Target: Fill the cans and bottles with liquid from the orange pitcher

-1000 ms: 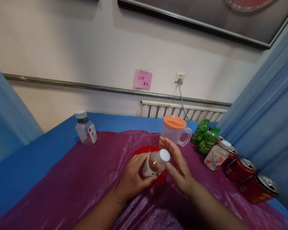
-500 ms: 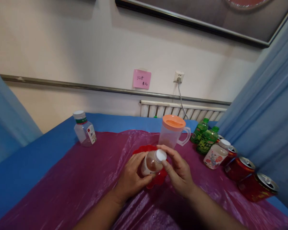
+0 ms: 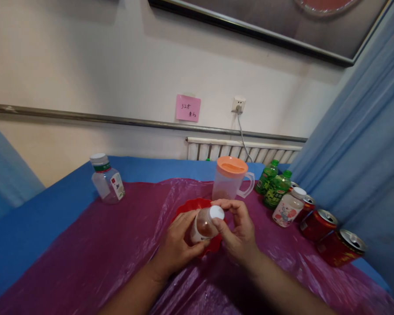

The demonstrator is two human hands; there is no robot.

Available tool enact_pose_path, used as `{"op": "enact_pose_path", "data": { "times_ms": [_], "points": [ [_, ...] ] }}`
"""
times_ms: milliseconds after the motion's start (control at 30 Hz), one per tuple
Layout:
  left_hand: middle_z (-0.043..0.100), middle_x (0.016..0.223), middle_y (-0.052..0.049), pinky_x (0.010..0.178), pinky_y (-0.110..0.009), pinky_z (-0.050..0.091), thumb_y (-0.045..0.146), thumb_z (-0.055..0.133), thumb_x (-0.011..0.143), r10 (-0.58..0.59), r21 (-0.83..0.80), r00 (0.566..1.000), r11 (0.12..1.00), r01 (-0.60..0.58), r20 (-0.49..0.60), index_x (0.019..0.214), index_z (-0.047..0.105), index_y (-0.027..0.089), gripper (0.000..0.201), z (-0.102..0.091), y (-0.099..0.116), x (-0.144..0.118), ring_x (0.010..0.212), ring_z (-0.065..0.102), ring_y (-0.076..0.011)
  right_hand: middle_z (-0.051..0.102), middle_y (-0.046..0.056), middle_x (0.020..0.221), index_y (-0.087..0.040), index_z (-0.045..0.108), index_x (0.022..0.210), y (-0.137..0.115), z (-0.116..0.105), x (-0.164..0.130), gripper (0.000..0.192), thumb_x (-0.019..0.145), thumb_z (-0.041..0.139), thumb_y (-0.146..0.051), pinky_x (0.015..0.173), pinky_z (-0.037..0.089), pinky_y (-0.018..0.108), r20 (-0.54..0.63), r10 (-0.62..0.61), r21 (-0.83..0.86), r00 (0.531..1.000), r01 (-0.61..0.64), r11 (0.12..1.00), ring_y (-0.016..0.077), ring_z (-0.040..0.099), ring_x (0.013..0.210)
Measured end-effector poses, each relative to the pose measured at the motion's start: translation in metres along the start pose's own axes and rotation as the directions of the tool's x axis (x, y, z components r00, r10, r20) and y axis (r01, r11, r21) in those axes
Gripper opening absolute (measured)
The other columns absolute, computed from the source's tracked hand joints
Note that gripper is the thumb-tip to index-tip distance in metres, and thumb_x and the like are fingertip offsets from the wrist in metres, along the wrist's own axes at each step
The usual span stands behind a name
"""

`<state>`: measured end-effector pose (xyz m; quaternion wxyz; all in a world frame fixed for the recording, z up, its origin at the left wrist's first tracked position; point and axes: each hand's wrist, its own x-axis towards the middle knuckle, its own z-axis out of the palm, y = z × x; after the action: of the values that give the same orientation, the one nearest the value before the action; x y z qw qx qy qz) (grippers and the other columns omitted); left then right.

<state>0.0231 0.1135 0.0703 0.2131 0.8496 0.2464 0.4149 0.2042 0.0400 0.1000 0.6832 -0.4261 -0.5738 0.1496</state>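
Note:
A small clear plastic bottle (image 3: 205, 227) with a white cap is tilted in front of me, amber-tinted inside and with a pale label. My left hand (image 3: 179, 243) is wrapped round its body. The thumb and fingers of my right hand (image 3: 238, 229) are closed about the white cap (image 3: 217, 212), which sits on the neck. Beneath the bottle lies a red scalloped dish (image 3: 187, 205), mostly covered by my hands. Just behind stands a translucent pitcher (image 3: 225, 186) with an orange lid.
To the left stands a clear bottle (image 3: 108, 183) with a white cap. Right are green bottles (image 3: 277, 190), a white-capped bottle (image 3: 287, 210) and several red cans (image 3: 339, 249). Purple plastic sheeting (image 3: 85, 245) covers the blue table (image 3: 26, 245). A blue curtain (image 3: 357, 144) hangs at right.
The view has shifted slightly, so the things appear a little further left. Both hands keep their grip on the bottle and its cap; the right fingers are curled a little more.

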Motion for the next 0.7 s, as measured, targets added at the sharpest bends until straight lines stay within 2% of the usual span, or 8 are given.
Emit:
{"op": "enact_pose_path", "data": {
  "times_ms": [67,133,167,267,400,500,600,700],
  "points": [
    [0.073,0.127,-0.008,0.097,-0.044,0.059,0.04,0.08,0.081,0.022,-0.001,1.0,1.0,-0.022,-0.02,0.135,0.058,0.028,0.06,0.001,-0.003,0.0,0.112,0.071,-0.0283,0.07,0.006,0.118,-0.029,0.052,0.129,0.0,0.003,0.002,0.054,0.083,0.081,-0.033,0.1,0.053,0.044,-0.001,0.03,-0.021,1.0,-0.03,0.999,0.0232,0.067,0.11],
    [0.073,0.126,-0.009,0.097,-0.044,0.059,0.046,0.079,0.083,0.056,0.02,0.996,0.998,-0.054,-0.072,0.137,0.057,0.028,0.061,0.002,-0.007,0.001,0.112,0.071,-0.0289,0.067,0.01,0.127,-0.027,0.045,0.141,0.0,0.006,0.004,0.083,0.071,0.089,-0.038,0.103,0.052,0.047,0.05,0.079,-0.053,0.996,-0.076,0.996,0.0267,0.066,0.116],
    [0.072,0.127,-0.009,0.098,-0.045,0.059,0.047,0.078,0.084,0.072,0.038,0.993,0.997,-0.068,-0.092,0.138,0.056,0.028,0.061,0.003,-0.009,0.001,0.113,0.071,-0.0294,0.066,0.011,0.131,-0.026,0.044,0.143,0.0,0.007,0.004,0.089,0.068,0.089,-0.041,0.104,0.052,0.049,0.09,0.106,-0.069,0.99,-0.1,0.993,0.028,0.065,0.119],
    [0.072,0.128,-0.011,0.101,-0.046,0.058,0.047,0.077,0.086,0.12,0.071,0.987,0.991,-0.112,-0.11,0.141,0.054,0.028,0.061,0.004,-0.015,0.001,0.115,0.071,-0.0302,0.07,0.011,0.127,-0.026,0.055,0.133,0.0,0.009,0.003,0.072,0.07,0.086,-0.044,0.1,0.055,0.047,0.177,0.153,-0.111,0.972,-0.135,0.985,0.0277,0.068,0.113],
    [0.068,0.135,-0.012,0.102,-0.049,0.058,0.058,0.078,0.083,0.082,0.016,0.995,0.997,-0.081,-0.059,0.149,0.047,0.031,0.078,0.005,-0.016,0.0,0.119,0.069,-0.0323,0.076,0.006,0.109,-0.025,0.065,0.121,-0.009,-0.005,0.006,0.053,0.074,0.083,-0.045,0.089,0.058,0.041,0.169,0.123,-0.146,0.978,-0.099,0.984,0.0248,0.072,0.097],
    [0.061,0.147,-0.014,0.109,-0.053,0.054,0.065,0.076,0.081,0.021,0.02,0.999,1.0,-0.02,-0.041,0.155,0.041,0.029,0.09,0.002,-0.014,0.0,0.129,0.063,-0.0361,0.077,0.006,0.106,-0.023,0.068,0.117,-0.024,-0.04,0.014,0.046,0.08,0.079,-0.049,0.084,0.059,0.038,0.034,0.155,-0.2,0.987,-0.145,0.969,0.0246,0.072,0.092],
    [0.063,0.144,-0.012,0.11,-0.052,0.053,0.057,0.068,0.089,-0.018,0.037,0.99,0.999,0.024,-0.143,0.151,0.047,0.028,0.072,-0.002,-0.012,0.003,0.127,0.065,-0.0339,0.077,0.009,0.109,-0.021,0.069,0.116,-0.037,-0.095,0.019,0.051,0.083,0.074,-0.059,0.085,0.058,0.039,-0.216,0.16,-0.267,0.963,-0.216,0.939,0.0268,0.072,0.096],
    [0.067,0.138,-0.01,0.109,-0.049,0.054,0.049,0.065,0.092,-0.068,0.047,0.974,0.996,0.08,-0.215,0.144,0.053,0.026,0.058,-0.004,-0.009,0.006,0.122,0.068,-0.0312,0.077,0.013,0.11,-0.018,0.068,0.114,-0.04,-0.154,0.015,0.059,0.08,0.072,-0.066,0.086,0.056,0.04,-0.418,0.109,-0.427,0.902,-0.301,0.853,0.0282,0.071,0.098]
  ]
}}
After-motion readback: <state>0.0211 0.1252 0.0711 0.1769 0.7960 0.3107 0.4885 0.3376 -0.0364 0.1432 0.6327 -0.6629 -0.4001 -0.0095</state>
